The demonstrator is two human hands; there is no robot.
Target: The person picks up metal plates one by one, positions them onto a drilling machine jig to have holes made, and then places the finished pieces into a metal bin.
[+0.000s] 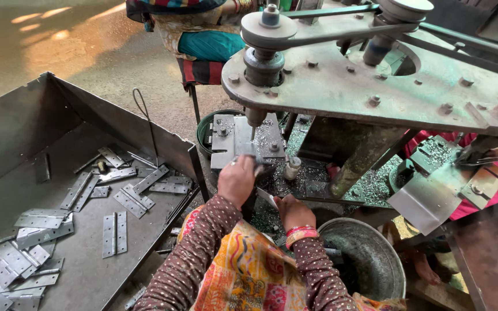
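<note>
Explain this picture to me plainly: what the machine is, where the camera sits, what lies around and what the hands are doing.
The camera sits on the worker's head and looks down at their own hands. In front stands a belt-driven drill press: pulleys and a belt on top, a drill spindle pointing down at a small work table strewn with metal shavings. The left hand reaches up to that table, under the spindle; what it grips is hidden. The right hand holds a flat metal piece, probably a hinge. On the left is a sheet-metal tray with many steel hinges scattered in it. A round metal basin sits at the lower right. Another person sits behind the machine.
</note>
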